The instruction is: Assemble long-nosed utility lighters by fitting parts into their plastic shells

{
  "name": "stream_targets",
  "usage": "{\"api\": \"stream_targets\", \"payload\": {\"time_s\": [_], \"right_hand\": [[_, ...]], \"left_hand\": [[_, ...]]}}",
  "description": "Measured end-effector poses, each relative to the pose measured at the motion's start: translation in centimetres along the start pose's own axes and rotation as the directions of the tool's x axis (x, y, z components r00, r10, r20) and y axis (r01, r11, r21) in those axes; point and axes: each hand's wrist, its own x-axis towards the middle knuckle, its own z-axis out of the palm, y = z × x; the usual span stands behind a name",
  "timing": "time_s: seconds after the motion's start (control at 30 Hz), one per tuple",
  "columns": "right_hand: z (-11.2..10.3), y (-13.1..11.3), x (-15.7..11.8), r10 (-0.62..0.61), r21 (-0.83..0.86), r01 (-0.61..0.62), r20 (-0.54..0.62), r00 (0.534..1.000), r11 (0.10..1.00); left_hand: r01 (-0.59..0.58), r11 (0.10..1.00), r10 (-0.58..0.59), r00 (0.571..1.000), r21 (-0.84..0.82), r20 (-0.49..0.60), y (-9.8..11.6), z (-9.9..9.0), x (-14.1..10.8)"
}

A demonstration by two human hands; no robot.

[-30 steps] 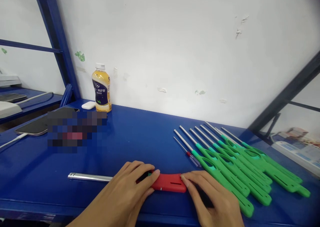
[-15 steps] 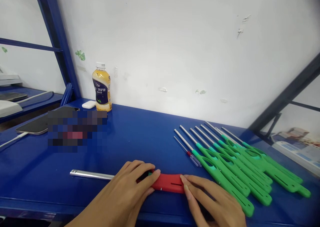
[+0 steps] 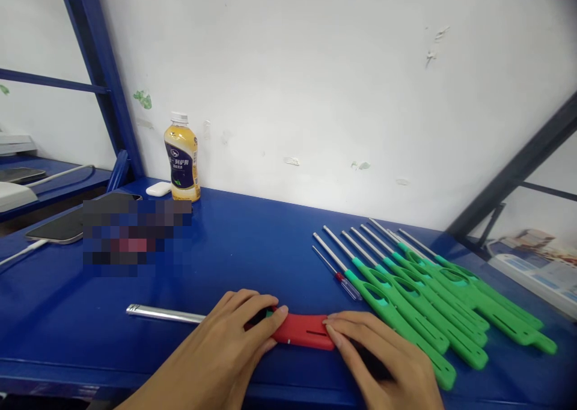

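Note:
A red lighter [image 3: 303, 330] with a long metal tube lies crosswise near the table's front edge, its tube pointing left. My left hand [image 3: 238, 338] is closed around the part where the tube meets the red handle, hiding most of the trigger area. With its fingertips, my right hand [image 3: 378, 353] pinches the right end of the red handle. Several green lighters [image 3: 406, 308] lie side by side at the right, tubes pointing up and left. Beside them is a small screwdriver [image 3: 348, 287] with a clear handle.
A yellow bottle [image 3: 183, 157] stands at the back left beside a white case [image 3: 158, 189]. A phone [image 3: 58, 226] with a white cable lies at the left, next to a blurred-out patch. Blue frame posts rise on both sides, before a white wall.
My right hand's fingers have shifted slightly on the right end of the red handle and bunched closer together. My left hand keeps its hold. The view has moved very little.

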Motion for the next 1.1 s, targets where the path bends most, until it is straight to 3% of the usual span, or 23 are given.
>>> {"api": "stream_targets", "payload": {"time_s": [0.17,0.37,0.47,0.7,0.87,1.1], "right_hand": [[-0.1,0.0,-0.3,-0.020,-0.050,0.020,-0.008,1.000,0.999],[0.0,0.5,-0.9,-0.136,-0.137,0.134,-0.006,0.991,0.982],[-0.1,0.6,-0.6,-0.083,-0.074,0.083,0.005,0.997,0.994],[0.2,0.5,0.9,0.207,0.114,-0.224,0.143,0.968,0.968],[0.7,0.7,0.7,0.209,0.100,-0.223,0.136,0.968,0.970],[1.0,0.6,0.1,0.165,0.068,-0.169,0.061,0.984,0.983]], "left_hand": [[0.002,1.000,-0.002,1.000,0.004,0.018,-0.1,0.2,-0.1],[0.003,1.000,-0.003,1.000,-0.005,0.014,-0.2,0.2,-0.3],[0.014,1.000,-0.014,1.000,-0.008,0.020,-0.2,0.1,-0.3],[0.024,1.000,-0.025,0.999,0.005,0.048,-0.4,0.3,-0.3],[0.006,1.000,-0.006,1.000,0.008,0.023,-0.3,0.2,-0.4],[0.036,0.999,-0.036,0.996,0.005,0.080,-0.3,0.0,-0.7]]}}
